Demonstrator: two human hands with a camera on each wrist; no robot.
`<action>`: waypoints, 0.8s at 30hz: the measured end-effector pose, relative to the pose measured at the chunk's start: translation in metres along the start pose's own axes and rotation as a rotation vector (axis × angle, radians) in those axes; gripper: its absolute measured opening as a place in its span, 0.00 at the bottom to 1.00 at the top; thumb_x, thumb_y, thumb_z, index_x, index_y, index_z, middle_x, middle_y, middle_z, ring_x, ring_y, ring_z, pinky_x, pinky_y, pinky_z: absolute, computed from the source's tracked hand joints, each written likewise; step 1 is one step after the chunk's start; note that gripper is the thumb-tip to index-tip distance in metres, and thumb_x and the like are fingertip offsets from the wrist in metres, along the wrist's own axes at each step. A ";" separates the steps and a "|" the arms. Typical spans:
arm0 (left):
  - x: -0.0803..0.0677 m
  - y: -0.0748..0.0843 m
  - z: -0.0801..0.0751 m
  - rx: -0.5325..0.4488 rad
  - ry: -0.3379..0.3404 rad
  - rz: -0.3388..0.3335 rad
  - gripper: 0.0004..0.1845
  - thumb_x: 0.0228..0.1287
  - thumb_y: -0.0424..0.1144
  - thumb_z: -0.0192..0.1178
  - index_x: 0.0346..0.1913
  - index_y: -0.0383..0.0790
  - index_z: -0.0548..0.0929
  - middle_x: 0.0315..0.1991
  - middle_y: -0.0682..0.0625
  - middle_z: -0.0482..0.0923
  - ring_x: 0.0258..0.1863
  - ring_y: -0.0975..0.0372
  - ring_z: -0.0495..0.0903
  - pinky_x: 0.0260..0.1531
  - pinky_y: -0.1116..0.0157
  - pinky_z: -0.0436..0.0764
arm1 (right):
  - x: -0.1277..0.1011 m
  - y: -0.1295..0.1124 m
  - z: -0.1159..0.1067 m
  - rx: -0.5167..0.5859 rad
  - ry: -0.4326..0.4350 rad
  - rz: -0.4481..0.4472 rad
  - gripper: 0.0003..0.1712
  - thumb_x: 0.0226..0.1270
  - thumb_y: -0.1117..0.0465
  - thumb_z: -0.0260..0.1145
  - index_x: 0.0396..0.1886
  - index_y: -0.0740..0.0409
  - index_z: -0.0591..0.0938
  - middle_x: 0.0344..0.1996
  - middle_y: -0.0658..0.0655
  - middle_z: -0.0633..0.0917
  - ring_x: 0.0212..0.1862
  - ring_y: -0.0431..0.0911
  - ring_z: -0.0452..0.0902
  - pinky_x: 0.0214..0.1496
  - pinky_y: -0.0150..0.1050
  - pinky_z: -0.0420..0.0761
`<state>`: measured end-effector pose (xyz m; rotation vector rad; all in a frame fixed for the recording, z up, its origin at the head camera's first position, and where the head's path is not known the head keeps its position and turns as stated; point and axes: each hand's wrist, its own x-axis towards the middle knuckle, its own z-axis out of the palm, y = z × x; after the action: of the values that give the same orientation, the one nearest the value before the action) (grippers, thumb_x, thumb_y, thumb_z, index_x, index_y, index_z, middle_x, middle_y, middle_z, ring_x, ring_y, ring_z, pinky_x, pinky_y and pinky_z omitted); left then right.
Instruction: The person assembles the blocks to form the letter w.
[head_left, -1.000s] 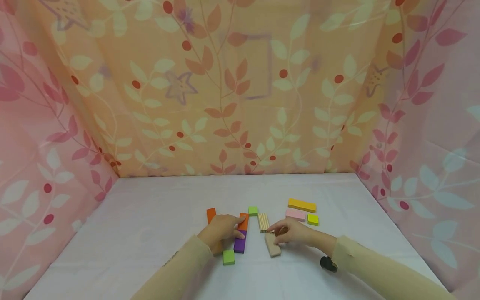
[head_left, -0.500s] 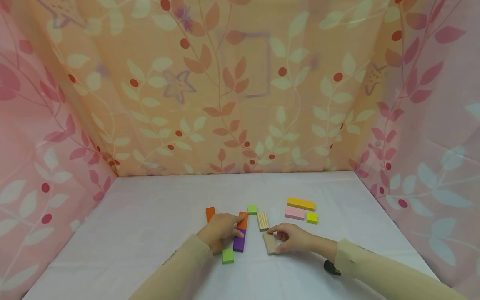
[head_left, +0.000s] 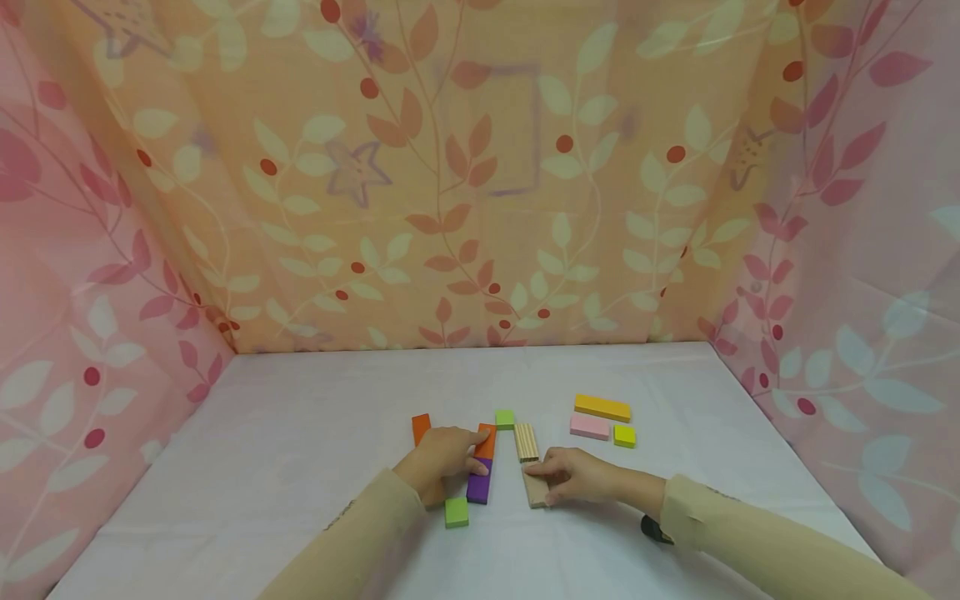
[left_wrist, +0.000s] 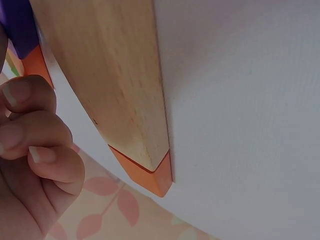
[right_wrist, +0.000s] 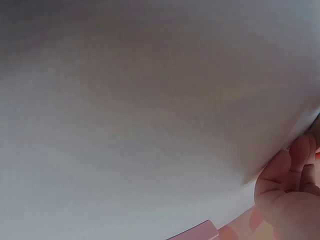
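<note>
The right hand (head_left: 577,477) pinches a plain flat wooden block (head_left: 534,487) lying on the white desk (head_left: 300,433), just near of a ridged wooden block (head_left: 527,442); the left hand (head_left: 442,458) rests, fingers extended, on an orange-and-purple bar (head_left: 482,467).

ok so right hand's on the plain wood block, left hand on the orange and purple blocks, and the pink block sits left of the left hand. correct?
Not quite. The head view shows the pink block to the right of both hands, just in front of the yellow bar. The rest holds: the right hand is on the plain wood block, and the left hand is on the orange block and purple block.
</note>
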<state>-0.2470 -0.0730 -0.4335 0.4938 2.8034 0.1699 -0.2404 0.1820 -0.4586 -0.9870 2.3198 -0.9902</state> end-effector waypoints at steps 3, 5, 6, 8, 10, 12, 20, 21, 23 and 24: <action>0.000 0.000 0.000 0.000 -0.007 -0.005 0.35 0.56 0.59 0.65 0.67 0.50 0.75 0.59 0.49 0.78 0.61 0.53 0.74 0.60 0.54 0.69 | 0.001 0.000 0.001 0.004 -0.001 0.013 0.30 0.60 0.62 0.72 0.63 0.62 0.77 0.33 0.47 0.74 0.35 0.37 0.65 0.35 0.30 0.65; 0.000 0.000 0.000 -0.004 -0.012 -0.010 0.36 0.56 0.58 0.65 0.67 0.51 0.74 0.60 0.49 0.78 0.61 0.53 0.74 0.60 0.54 0.69 | 0.001 -0.001 0.001 0.008 0.001 0.020 0.30 0.60 0.62 0.72 0.63 0.61 0.77 0.34 0.47 0.74 0.35 0.37 0.65 0.35 0.30 0.66; 0.001 0.000 0.000 -0.003 -0.013 -0.010 0.36 0.56 0.58 0.65 0.67 0.51 0.75 0.60 0.50 0.78 0.61 0.53 0.74 0.60 0.54 0.69 | 0.001 -0.001 0.001 0.009 0.001 0.021 0.30 0.61 0.62 0.71 0.63 0.61 0.77 0.34 0.47 0.75 0.35 0.37 0.65 0.35 0.30 0.66; 0.001 0.000 0.000 -0.010 -0.018 -0.015 0.36 0.56 0.58 0.66 0.67 0.51 0.74 0.60 0.49 0.77 0.61 0.53 0.73 0.61 0.53 0.69 | 0.002 -0.001 0.001 0.012 0.003 0.018 0.30 0.61 0.62 0.71 0.63 0.61 0.77 0.34 0.47 0.75 0.36 0.38 0.66 0.35 0.30 0.66; 0.001 0.000 0.000 -0.015 -0.019 -0.017 0.36 0.56 0.58 0.66 0.67 0.51 0.75 0.60 0.49 0.77 0.61 0.53 0.73 0.61 0.53 0.69 | 0.002 -0.002 0.001 0.018 0.005 0.020 0.30 0.61 0.62 0.71 0.63 0.61 0.77 0.34 0.48 0.75 0.36 0.38 0.66 0.35 0.31 0.66; 0.001 0.000 0.000 -0.020 -0.020 -0.021 0.36 0.56 0.58 0.66 0.67 0.51 0.74 0.60 0.49 0.77 0.61 0.53 0.73 0.61 0.53 0.69 | 0.002 -0.003 0.000 0.018 0.004 0.025 0.30 0.61 0.62 0.71 0.63 0.61 0.77 0.35 0.48 0.75 0.36 0.38 0.66 0.35 0.31 0.66; 0.004 0.002 -0.001 0.004 -0.038 -0.036 0.37 0.56 0.59 0.65 0.68 0.51 0.73 0.60 0.48 0.77 0.61 0.53 0.73 0.62 0.54 0.69 | 0.000 -0.005 0.002 0.006 0.024 0.035 0.29 0.61 0.62 0.71 0.63 0.61 0.77 0.33 0.47 0.74 0.35 0.38 0.66 0.35 0.31 0.66; 0.004 0.002 -0.001 0.008 -0.041 -0.035 0.37 0.56 0.59 0.65 0.68 0.50 0.73 0.60 0.48 0.77 0.61 0.53 0.73 0.62 0.54 0.69 | 0.000 -0.004 0.002 0.006 0.028 0.033 0.29 0.61 0.62 0.71 0.63 0.61 0.77 0.33 0.47 0.75 0.35 0.38 0.66 0.35 0.31 0.66; 0.004 0.003 -0.002 0.024 -0.042 -0.030 0.37 0.56 0.59 0.65 0.68 0.50 0.73 0.60 0.48 0.77 0.61 0.53 0.74 0.61 0.54 0.69 | 0.000 -0.004 0.003 0.012 0.033 0.031 0.29 0.61 0.62 0.71 0.63 0.61 0.77 0.33 0.47 0.75 0.35 0.38 0.66 0.35 0.31 0.66; 0.003 0.003 -0.003 0.030 -0.042 -0.027 0.37 0.56 0.59 0.65 0.68 0.49 0.73 0.60 0.48 0.77 0.61 0.53 0.74 0.61 0.54 0.70 | 0.000 -0.003 0.004 0.012 0.035 0.031 0.29 0.60 0.62 0.72 0.63 0.61 0.77 0.33 0.47 0.75 0.35 0.38 0.65 0.35 0.31 0.66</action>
<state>-0.2499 -0.0687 -0.4313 0.4602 2.7736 0.1112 -0.2369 0.1786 -0.4584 -0.9339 2.3474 -1.0153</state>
